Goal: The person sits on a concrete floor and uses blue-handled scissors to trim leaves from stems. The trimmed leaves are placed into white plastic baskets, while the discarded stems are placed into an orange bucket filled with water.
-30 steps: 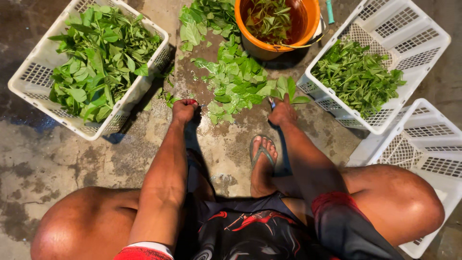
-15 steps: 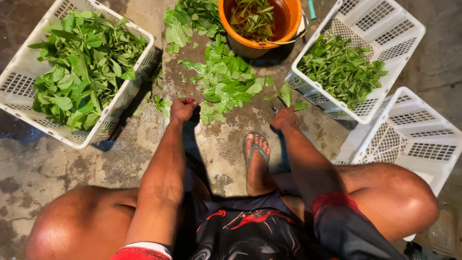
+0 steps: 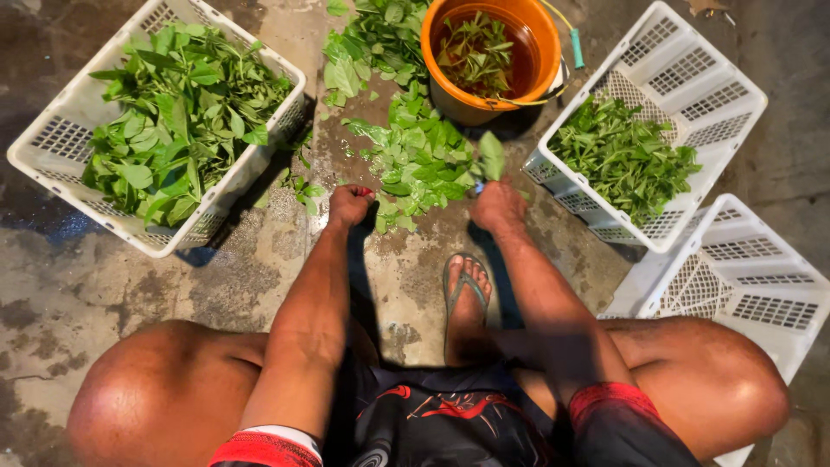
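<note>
Leaf pile (image 3: pixel 419 160) runs lengthwise away from person toward orange bucket (image 3: pixel 493 52). Left hand (image 3: pixel 348 206) clenched at its near edge; right hand (image 3: pixel 497 206) pinches an upright leaf (image 3: pixel 491 156).

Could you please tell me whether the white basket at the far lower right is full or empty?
Empty, as far as it shows: the white basket has only bare slotted walls and floor visible, with no leaves; its lower part is hidden behind the knee.

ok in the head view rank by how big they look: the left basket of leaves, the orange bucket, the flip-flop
1. left basket of leaves, clearly largest
2. orange bucket, partly cut off at the top edge
3. flip-flop, smallest, though nearer the camera
</note>
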